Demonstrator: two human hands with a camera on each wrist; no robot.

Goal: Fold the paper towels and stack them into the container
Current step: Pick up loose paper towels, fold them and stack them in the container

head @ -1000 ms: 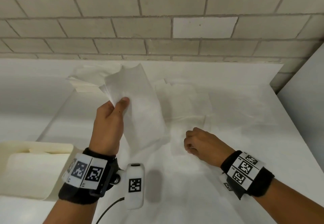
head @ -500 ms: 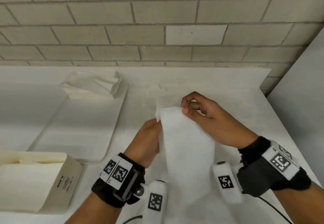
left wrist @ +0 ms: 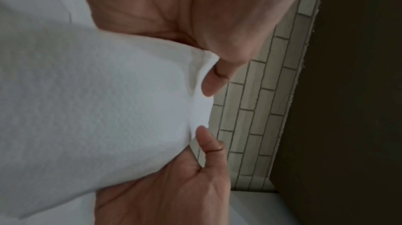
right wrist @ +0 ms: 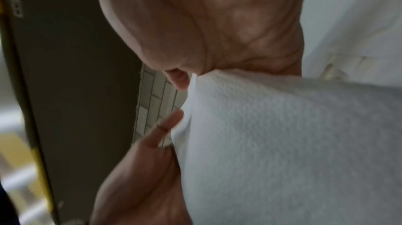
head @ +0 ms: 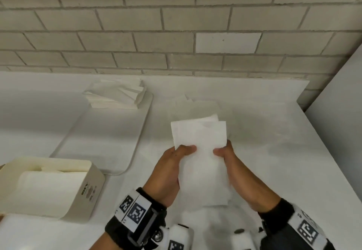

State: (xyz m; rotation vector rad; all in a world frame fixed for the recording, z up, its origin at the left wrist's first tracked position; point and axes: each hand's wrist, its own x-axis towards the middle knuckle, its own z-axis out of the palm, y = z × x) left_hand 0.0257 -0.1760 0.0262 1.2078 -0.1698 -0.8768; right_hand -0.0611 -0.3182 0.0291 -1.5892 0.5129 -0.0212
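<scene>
A white paper towel (head: pixel 201 151) is held up over the table between both hands. My left hand (head: pixel 172 169) grips its left edge, thumb on top. My right hand (head: pixel 231 167) grips the right edge the same way. In the left wrist view the towel (left wrist: pixel 104 108) covers the left palm, and a thumb and a finger of the hand (left wrist: pixel 208 104) show at its edge. The right wrist view shows the towel (right wrist: pixel 282 142) pinched by the right hand (right wrist: pixel 178 98). A cream container (head: pixel 92 187) with folded towels inside stands at the lower left.
A pile of loose paper towels (head: pixel 117 95) lies at the far end of a flat white tray (head: pixel 101 138). More flat towels (head: pixel 195 106) lie on the table beyond my hands. A brick wall runs behind, and a grey panel (head: pixel 337 112) stands at the right.
The left hand carried the towel from the tray side to the middle. The right hand rose from the table and took hold of it. Both hands now hold it by its side edges.
</scene>
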